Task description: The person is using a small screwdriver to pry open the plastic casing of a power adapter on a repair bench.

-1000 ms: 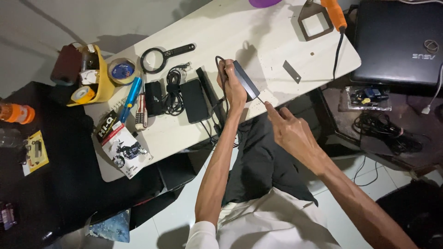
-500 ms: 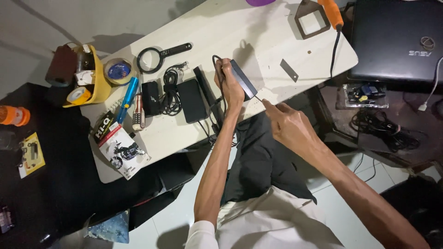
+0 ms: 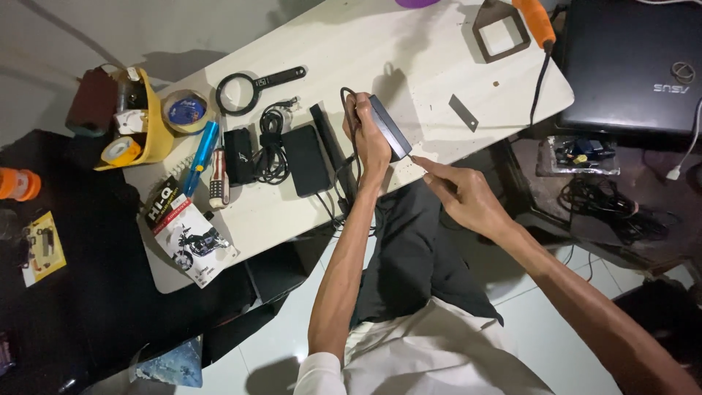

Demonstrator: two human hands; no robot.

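Left hand (image 3: 369, 143) grasping flat black rectangular power adapter (image 3: 389, 126) above white table (image 3: 409, 66), right hand (image 3: 464, 194) just beside its lower corner, forefinger extended, holding nothing

A pale wooden table (image 3: 439, 66), set diagonally in the view, is shown from above. Directly on it are laid: a black magnifying glass (image 3: 252, 84), a roll of tape (image 3: 185, 110), a yellow holder (image 3: 150, 121) at the left corner, a blue pen-shaped tool (image 3: 200, 148), a small black adapter (image 3: 238, 155), a coiled black cable (image 3: 273, 152), a flat black power brick (image 3: 306, 160), a printed packet (image 3: 186, 232) at the near edge, a small metal strip (image 3: 463, 113), and an orange-handled tool (image 3: 537, 22) beside a dark square frame (image 3: 501, 31).
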